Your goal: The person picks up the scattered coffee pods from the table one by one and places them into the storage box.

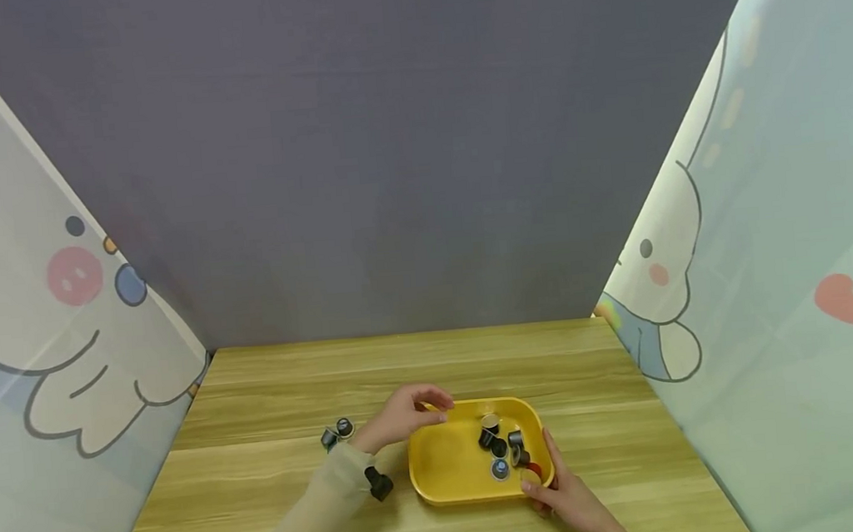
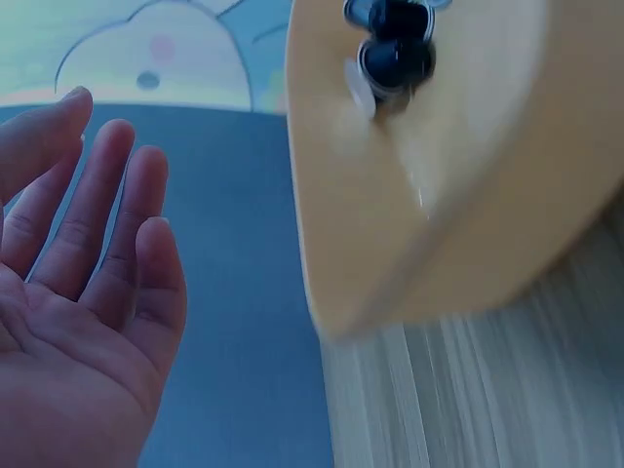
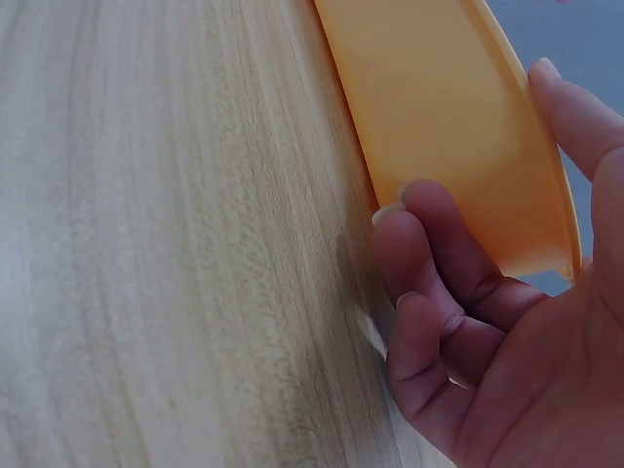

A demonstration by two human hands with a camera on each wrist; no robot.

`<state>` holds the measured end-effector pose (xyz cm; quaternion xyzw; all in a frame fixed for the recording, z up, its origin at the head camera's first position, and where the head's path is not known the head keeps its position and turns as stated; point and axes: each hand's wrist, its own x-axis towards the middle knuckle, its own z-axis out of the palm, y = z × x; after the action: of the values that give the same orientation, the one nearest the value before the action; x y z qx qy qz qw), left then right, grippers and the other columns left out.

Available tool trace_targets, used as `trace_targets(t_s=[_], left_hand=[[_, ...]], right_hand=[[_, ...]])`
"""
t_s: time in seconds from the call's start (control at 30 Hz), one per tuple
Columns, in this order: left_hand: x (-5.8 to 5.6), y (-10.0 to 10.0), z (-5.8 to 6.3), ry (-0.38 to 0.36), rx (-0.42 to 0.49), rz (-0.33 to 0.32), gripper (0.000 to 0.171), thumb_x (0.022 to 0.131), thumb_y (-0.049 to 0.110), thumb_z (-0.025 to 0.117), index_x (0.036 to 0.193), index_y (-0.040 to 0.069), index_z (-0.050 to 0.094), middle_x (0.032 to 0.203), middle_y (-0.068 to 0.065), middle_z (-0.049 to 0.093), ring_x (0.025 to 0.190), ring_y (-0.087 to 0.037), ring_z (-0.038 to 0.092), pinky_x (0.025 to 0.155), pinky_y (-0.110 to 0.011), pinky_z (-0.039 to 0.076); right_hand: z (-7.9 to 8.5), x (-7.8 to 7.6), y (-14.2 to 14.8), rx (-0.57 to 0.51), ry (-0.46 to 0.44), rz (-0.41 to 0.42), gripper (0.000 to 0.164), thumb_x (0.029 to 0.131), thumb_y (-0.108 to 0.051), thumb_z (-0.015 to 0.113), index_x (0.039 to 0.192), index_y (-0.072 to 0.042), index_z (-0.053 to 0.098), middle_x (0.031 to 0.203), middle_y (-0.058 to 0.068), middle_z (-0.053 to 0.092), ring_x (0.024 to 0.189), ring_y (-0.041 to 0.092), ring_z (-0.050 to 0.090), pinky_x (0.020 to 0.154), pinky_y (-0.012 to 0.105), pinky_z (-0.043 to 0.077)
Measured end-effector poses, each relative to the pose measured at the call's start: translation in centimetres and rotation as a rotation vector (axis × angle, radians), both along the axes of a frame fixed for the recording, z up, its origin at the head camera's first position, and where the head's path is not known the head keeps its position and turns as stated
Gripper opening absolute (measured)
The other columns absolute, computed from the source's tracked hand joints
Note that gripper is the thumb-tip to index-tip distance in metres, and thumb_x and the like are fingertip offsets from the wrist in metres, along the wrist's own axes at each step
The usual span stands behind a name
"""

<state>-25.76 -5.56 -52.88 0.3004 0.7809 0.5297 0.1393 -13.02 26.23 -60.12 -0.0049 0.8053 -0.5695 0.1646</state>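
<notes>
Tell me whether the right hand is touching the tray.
Touching: the right wrist view shows the right hand with fingers curled against the outer wall of the tray.

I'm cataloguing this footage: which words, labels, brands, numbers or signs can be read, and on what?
No text can be read.
Small capsules in the yellow tray and on the table: any print too small.
Printed side walls: cartoons and a heart, no lettering visible.

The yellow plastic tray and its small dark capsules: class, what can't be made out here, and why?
- Head view: any lettering on the capsules, too small.
- Head view: wood-grain tabletop beneath the beige cloth sleeve, covered.
- Left wrist view: the capsules, cut off by the upper edge; near rim of the tray, blurred.
- Right wrist view: the tray's inside, hidden by its wall.
</notes>
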Motion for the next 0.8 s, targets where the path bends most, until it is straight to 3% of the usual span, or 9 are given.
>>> trace_targets(t_s=[0.27, 0.5, 0.7, 0.8], left_hand=[[0.2, -4.9, -0.3, 0.001, 0.027, 0.147, 0.021, 0.094, 0.025, 0.072, 0.115, 0.020, 0.071, 0.111, 0.003, 0.070, 0.103, -0.016, 0.064, 0.082, -0.032, 0.052], [0.7, -8.6, -0.9, -0.003, 0.123, 0.262, 0.026, 0.095, 0.013, 0.070, 0.120, 0.006, 0.067, 0.116, -0.013, 0.069, 0.106, -0.029, 0.065, 0.081, -0.032, 0.054], [1.1, -11.4, -1.2, -0.042, 0.170, 0.387, 0.031, 0.096, 0.008, 0.067, 0.126, 0.003, 0.062, 0.122, -0.021, 0.065, 0.107, -0.032, 0.063, 0.082, -0.034, 0.054], [1.7, -12.4, -0.3, -0.055, 0.173, 0.437, 0.032, 0.095, 0.003, 0.066, 0.126, -0.001, 0.060, 0.123, -0.025, 0.063, 0.110, -0.036, 0.061, 0.082, -0.030, 0.053]], right_hand=[[-0.2, -0.1, 0.1, 0.026, 0.010, 0.001, 0.099, 0.099, -0.030, 0.065, 0.159, -0.016, -0.013, 0.072, 0.008, 0.063, 0.064, 0.018, 0.059, 0.057, 0.026, 0.048], [0.0, -0.1, 0.1, 0.012, 0.000, 0.000, 0.099, 0.099, -0.029, 0.064, 0.159, -0.016, -0.013, 0.071, 0.007, 0.063, 0.063, 0.017, 0.057, 0.056, 0.026, 0.048], [-0.2, -0.2, 0.1, 0.023, -0.004, -0.007, 0.099, 0.099, -0.029, 0.065, 0.159, -0.017, -0.012, 0.072, 0.007, 0.062, 0.064, 0.018, 0.057, 0.055, 0.026, 0.046], [-0.1, -0.2, 0.1, 0.017, -0.011, -0.007, 0.100, 0.098, -0.029, 0.065, 0.159, -0.017, -0.012, 0.071, 0.007, 0.062, 0.064, 0.018, 0.057, 0.056, 0.026, 0.046]])
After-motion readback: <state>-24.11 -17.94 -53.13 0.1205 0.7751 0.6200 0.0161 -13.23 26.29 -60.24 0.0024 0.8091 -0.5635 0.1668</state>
